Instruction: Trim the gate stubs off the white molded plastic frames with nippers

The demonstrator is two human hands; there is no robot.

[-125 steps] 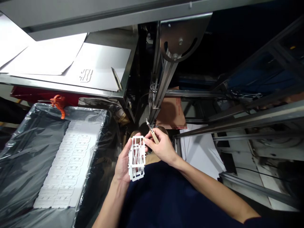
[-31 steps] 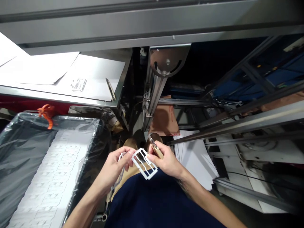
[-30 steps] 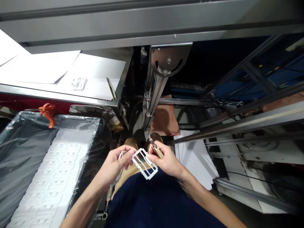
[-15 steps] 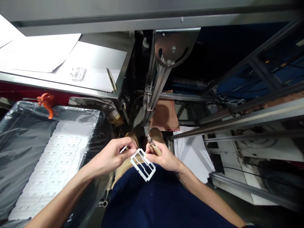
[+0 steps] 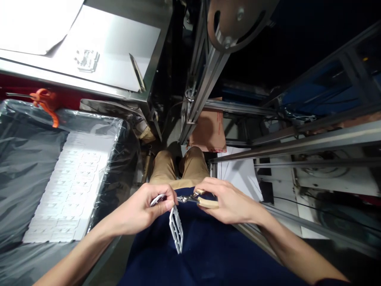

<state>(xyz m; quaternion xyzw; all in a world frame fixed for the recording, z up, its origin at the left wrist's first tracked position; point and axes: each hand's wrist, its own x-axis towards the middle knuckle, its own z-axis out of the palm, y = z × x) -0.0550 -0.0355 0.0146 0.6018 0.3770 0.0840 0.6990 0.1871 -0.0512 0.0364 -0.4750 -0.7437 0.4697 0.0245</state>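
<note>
My left hand point(image 5: 156, 202) is closed on a white plastic frame point(image 5: 176, 228), which hangs below its fingertips with thin bars across it. Part of another white piece point(image 5: 157, 199) sticks out between the thumb and fingers. My right hand point(image 5: 232, 200) is wrapped around cream-handled nippers point(image 5: 208, 203). Their metal jaws point(image 5: 182, 199) point left and reach the top of the frame beside my left fingertips. Whether the jaws touch the plastic I cannot tell.
To the left, a bin lined with clear plastic point(image 5: 38, 159) holds rows of white parts point(image 5: 65, 190); an orange clamp point(image 5: 46, 103) grips its rim. On the metal table lie a cutter knife point(image 5: 137, 72) and a small white part point(image 5: 87, 60). Metal framing point(image 5: 205, 79) stands ahead.
The right hand has let go of the frame and turned the nippers leftward to the left fingertips. The frame now hangs edge-on from the left hand. The view has tilted down.
</note>
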